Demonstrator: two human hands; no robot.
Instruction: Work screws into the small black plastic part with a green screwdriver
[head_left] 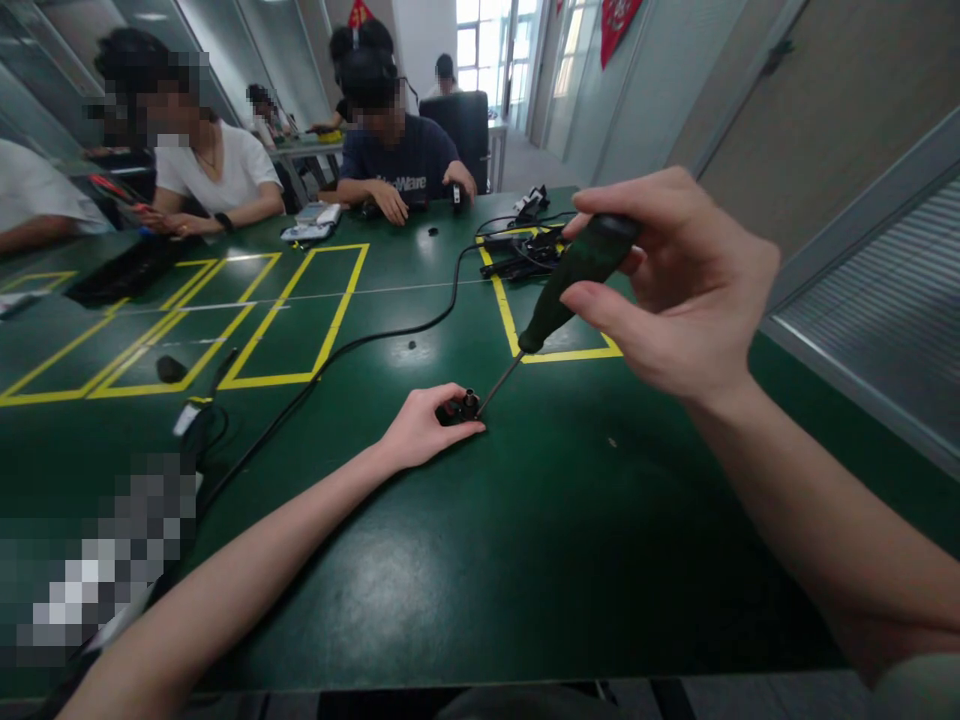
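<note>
1. Centre: the left hand (pixel 424 430) has its grip pinched on a small black part (pixel 469 404).
2. Right: the right hand (pixel 690 290) has its grip closed round a dark green screwdriver (pixel 574 282), tip at that part.
3. Upper left: black tray (pixel 127 274), contents too dark to tell.
4. Upper right of centre: yellow tape outline (pixel 564 355), black pieces (pixel 525 262) partly inside.

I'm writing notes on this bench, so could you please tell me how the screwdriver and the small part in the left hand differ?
The screwdriver is long, with a thin shaft; the small part is short and compact. The screwdriver slants, its handle raised in the right hand, while the small part sits low by the tabletop, pinched by the left hand. Both look mostly dark.
</note>
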